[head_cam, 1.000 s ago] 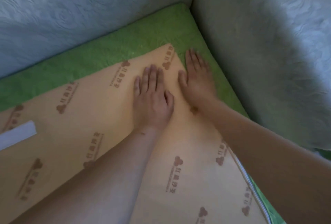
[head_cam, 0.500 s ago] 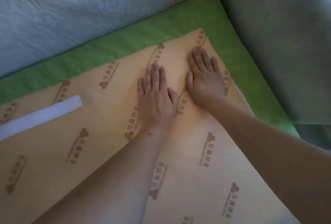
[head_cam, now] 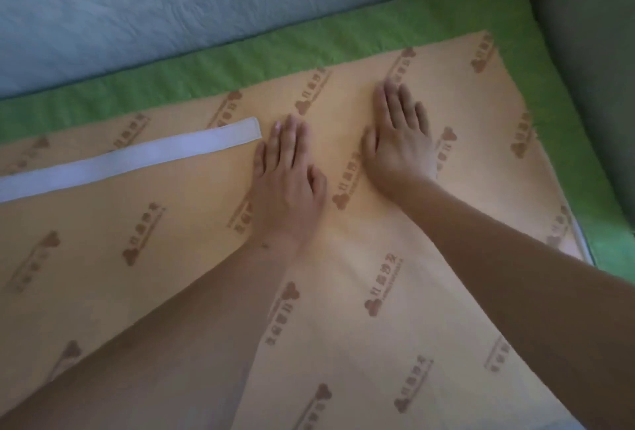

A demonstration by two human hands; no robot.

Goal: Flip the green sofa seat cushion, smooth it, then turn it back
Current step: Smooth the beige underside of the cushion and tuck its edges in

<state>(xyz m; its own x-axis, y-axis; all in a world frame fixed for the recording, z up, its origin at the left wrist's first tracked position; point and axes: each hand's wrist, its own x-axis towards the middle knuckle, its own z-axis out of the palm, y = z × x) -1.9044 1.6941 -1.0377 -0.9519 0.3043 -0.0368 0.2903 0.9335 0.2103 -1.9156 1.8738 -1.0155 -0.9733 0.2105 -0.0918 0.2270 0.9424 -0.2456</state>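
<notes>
both hands lie flat with fingers straight, holding nothing: the left hand (head_cam: 287,172) and right hand (head_cam: 398,141) press side by side, slightly apart, on the tan printed underside of the green sofa seat cushion (head_cam: 154,230), which sits flipped directly beneath them. its long axis runs left to right along the sofa back (head_cam: 206,10). the right hand is nearer the corner by the armrest (head_cam: 591,69). the left is just beside a white strip (head_cam: 130,158), and most of the cushion's length lies leftward.

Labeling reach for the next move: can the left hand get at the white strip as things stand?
Likely yes: the left hand lies flat just beside the white strip, at its end, with nothing between them.
</notes>
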